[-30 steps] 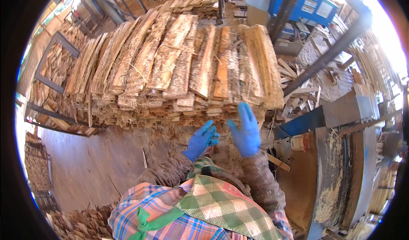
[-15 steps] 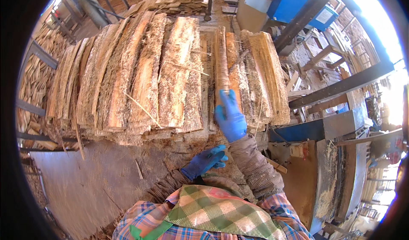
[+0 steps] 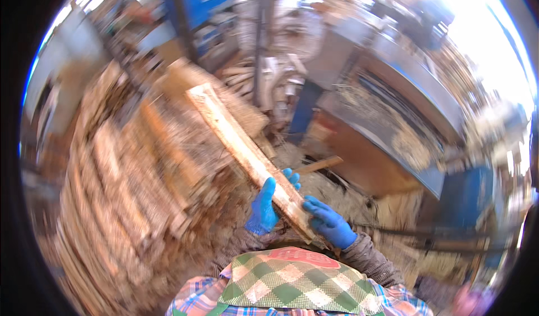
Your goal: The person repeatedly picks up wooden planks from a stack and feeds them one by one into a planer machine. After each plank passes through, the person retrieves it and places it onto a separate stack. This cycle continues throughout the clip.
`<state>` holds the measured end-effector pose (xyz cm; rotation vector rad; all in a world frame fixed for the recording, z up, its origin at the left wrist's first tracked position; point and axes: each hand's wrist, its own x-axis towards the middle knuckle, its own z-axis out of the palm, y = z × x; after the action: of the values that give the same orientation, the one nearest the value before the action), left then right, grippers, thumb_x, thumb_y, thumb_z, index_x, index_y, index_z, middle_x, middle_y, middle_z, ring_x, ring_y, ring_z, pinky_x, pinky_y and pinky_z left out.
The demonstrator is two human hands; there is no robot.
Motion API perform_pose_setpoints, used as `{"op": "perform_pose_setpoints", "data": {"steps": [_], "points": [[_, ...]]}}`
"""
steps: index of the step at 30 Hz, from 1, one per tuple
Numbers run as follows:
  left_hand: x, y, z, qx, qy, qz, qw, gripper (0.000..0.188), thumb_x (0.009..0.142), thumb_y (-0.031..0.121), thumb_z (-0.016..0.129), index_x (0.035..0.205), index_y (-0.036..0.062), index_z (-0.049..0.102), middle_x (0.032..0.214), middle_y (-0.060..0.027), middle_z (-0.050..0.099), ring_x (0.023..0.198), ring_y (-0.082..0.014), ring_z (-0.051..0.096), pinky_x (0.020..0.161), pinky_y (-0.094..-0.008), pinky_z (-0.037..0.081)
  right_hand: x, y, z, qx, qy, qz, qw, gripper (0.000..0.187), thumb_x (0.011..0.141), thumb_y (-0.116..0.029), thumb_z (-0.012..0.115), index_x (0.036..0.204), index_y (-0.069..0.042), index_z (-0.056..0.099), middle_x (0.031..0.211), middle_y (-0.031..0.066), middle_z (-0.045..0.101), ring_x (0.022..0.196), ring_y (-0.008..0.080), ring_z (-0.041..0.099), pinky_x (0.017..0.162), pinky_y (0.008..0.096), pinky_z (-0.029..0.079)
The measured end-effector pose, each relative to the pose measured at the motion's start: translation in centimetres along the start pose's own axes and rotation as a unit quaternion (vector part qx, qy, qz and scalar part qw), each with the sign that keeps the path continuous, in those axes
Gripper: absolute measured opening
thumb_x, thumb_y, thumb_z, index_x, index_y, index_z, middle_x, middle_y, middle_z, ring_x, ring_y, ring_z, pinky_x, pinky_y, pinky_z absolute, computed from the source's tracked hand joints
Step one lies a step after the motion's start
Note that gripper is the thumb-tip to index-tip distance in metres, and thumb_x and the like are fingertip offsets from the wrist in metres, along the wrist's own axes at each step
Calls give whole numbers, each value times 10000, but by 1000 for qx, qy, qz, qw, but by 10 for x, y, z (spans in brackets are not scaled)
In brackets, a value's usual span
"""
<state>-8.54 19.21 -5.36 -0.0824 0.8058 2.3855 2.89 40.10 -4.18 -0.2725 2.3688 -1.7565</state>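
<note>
Both my hands wear blue gloves and hold one long pale wooden slab (image 3: 241, 147) that runs from my chest up and to the left. My left hand (image 3: 264, 206) grips its near end from the left side, fingers curled over the top. My right hand (image 3: 330, 223) clasps the same end from the right, just below. The slab's far end points over the stack of rough bark-edged slabs (image 3: 129, 175) on my left. The picture is blurred by motion.
A blue and grey machine (image 3: 393, 114) with sawdust on it stands to the right. Dark steel posts (image 3: 261, 35) rise behind the stack. Wood offcuts and shavings (image 3: 314, 164) litter the ground ahead. My checked apron fills the lower edge.
My view has swung to the right, away from the stack. My right hand has taken a slab off the pile, and my left hand has joined it on the near end.
</note>
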Motion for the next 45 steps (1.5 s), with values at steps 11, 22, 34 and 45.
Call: {"op": "perform_pose_setpoints", "data": {"steps": [11,22,34,45], "points": [[118,-185,146,212,-85,-325,918,950,907,712,671,1497,6,438,1346,-192,609,1237,-320,642,1022,-464,575,-143,39,-79,441,391,150,794,736,1061,-162,617,1667,-44,217,1652,185,387,1504,254,394,1207,389,357],[153,-235,212,472,-45,-254,843,1180,826,791,710,1632,31,303,1551,-192,474,1448,-311,421,1242,-476,283,-188,99,-96,373,544,115,743,683,1043,-197,634,1646,-91,332,1634,130,423,1415,210,454,1169,361,381],[231,-202,138,470,9,23,882,680,1069,290,630,1653,128,320,1678,-109,350,1462,-261,427,1205,-398,399,-147,63,-173,179,669,124,711,445,1081,-68,545,1515,20,514,1563,127,534,1381,179,531,1100,324,482],[219,-193,160,600,-19,47,798,701,1080,406,574,1658,121,299,1697,-141,310,1528,-321,350,1259,-468,320,-96,119,-296,-351,658,137,652,340,1024,-106,640,1340,18,662,1056,178,735,826,269,715,733,362,601]]}}
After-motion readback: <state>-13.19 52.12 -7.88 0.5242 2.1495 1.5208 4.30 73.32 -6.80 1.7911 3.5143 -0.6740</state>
